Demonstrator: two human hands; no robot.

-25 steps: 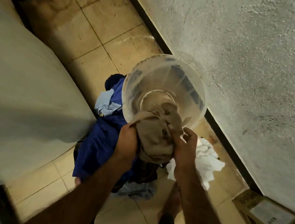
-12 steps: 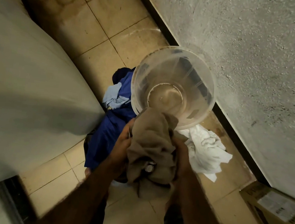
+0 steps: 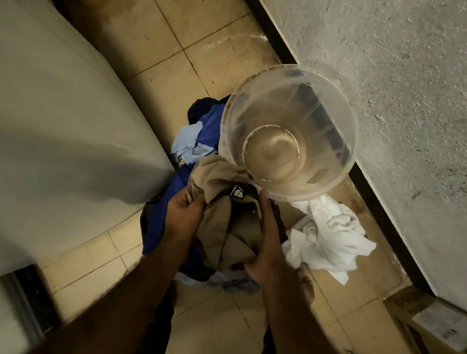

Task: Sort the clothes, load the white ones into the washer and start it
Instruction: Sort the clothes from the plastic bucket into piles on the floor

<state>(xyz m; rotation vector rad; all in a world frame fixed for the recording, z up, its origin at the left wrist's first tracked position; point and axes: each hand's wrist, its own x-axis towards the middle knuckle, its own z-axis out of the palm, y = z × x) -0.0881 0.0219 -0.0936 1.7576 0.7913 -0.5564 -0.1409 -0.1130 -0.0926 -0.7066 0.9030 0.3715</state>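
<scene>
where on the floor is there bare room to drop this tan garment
Bare tiles lie beyond the clear bucket, between the washer and the wall, and near the forearms. It is crowded below the hands: the blue pile left, the white cloth right.

Count on the laundry floor

There were 2 hands, 1 clear bucket, 1 tan garment, 1 white cloth, 1 blue pile, and 1 cardboard box near right.
</scene>
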